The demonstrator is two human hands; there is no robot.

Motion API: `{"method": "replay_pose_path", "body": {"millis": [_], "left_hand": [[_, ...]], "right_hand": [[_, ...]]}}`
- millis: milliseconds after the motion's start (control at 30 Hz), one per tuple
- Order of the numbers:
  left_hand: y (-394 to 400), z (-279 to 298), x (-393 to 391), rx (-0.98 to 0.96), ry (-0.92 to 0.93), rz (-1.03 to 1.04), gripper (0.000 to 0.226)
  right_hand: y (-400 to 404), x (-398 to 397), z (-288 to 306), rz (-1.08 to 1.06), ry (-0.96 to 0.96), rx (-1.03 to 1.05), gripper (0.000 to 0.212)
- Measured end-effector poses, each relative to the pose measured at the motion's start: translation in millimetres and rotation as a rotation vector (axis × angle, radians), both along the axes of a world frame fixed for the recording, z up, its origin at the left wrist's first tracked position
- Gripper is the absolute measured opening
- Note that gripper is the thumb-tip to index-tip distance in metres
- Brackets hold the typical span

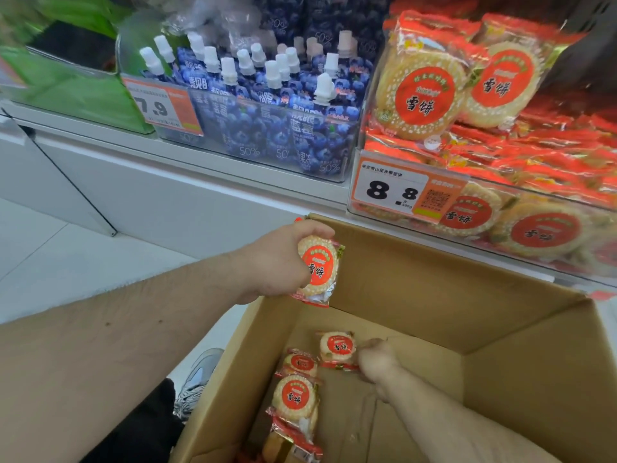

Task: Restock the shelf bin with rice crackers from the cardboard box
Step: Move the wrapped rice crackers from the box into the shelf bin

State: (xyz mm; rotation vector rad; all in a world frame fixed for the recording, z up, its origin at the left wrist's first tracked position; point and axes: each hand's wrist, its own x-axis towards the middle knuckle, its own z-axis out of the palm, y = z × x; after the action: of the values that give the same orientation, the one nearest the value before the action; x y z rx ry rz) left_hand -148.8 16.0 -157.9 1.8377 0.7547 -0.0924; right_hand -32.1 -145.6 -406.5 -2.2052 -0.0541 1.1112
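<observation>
The open cardboard box [417, 272] fills the floor at five o'clock, below the shelf. At two o'clock the clear shelf bin [484, 208] sits heaped with rice crackers [424, 95]; a bin of blueberry pouches [267, 128] is at twelve. The left hand [277, 262] hovers over the box's near rim, fingers [314, 228] curled around one cracker pack [319, 269]. Deep inside, the right hand [377, 362] pinches another pack [337, 347], with loose packs [295, 396] beside it at six.

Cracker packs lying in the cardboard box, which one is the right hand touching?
The farthest pack; the right hand pinches its right edge, while the others lie untouched nearer the camera.
</observation>
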Motion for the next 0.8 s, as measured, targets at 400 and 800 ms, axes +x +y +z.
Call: {"method": "replay_pose_path", "body": {"millis": [400, 800], "left_hand": [[-27, 22, 2, -0.089, -0.144, -0.022, 0.08], [-77, 54, 10, -0.313, -0.429, -0.119, 0.061]], "right_hand": [[-80, -2, 240, -0.057, -0.588, 0.528, 0.015], [-82, -32, 291, -0.05, -0.613, 0.643, 0.018]]}}
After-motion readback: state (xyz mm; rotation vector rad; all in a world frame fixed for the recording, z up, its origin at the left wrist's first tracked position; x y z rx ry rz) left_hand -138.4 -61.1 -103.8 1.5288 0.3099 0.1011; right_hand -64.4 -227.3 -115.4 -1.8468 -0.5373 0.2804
